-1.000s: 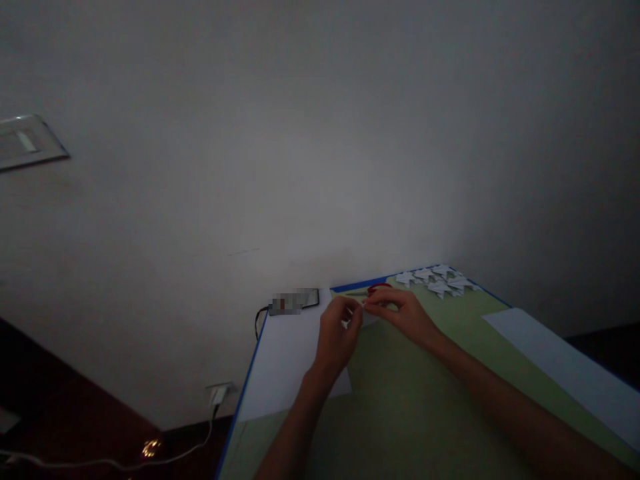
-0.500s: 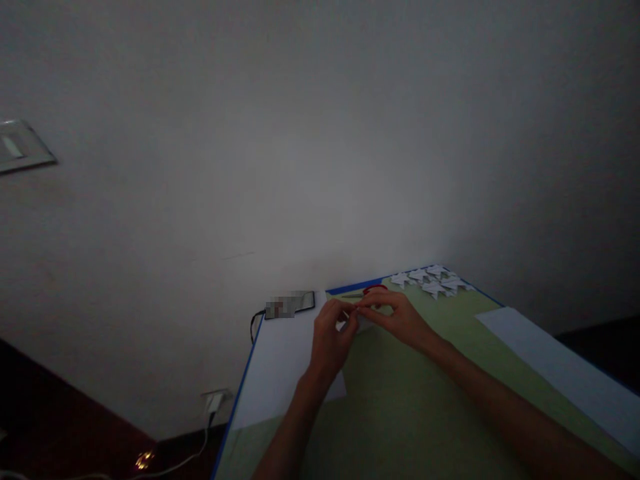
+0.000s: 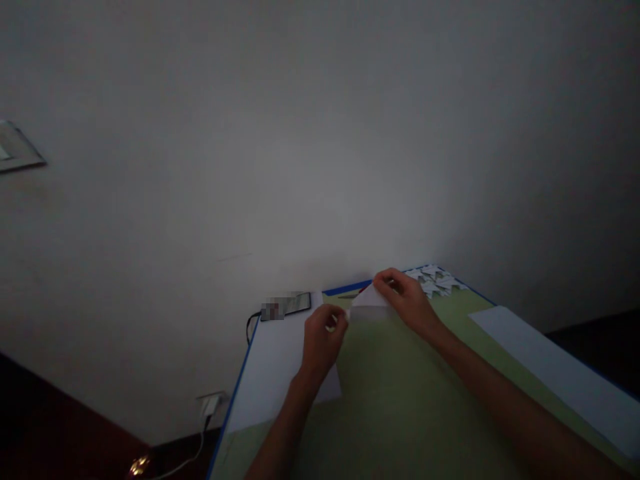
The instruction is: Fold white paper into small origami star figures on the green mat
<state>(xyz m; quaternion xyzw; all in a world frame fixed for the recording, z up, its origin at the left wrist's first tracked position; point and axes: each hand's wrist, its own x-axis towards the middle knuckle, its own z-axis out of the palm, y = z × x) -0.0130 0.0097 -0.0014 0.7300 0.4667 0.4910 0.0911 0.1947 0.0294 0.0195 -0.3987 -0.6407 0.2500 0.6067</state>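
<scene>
Wall (image 3: 300,133), pale and dim, fills most of the view. Below it sits the green surface (image 3: 400,407) with a blue edge, pushed against the wall. A white sheet (image 3: 277,377) lies flat at the surface's left side and a second white sheet (image 3: 547,367) lies along its right side, well apart from the first.

The left hand (image 3: 320,340) is curled, its fingertips pinched shut on the left corner of a small folded paper (image 3: 369,301). The right hand (image 3: 407,300) pinches the same piece at its upper point. The triangular piece is held between the two hands, near the far edge of the surface and just right of the left sheet.

A pile of folded white paper shapes (image 3: 437,281) lies in the far corner, just beyond the right hand. A dark phone (image 3: 287,305) rests at the far left corner with a cable leading off the edge.
</scene>
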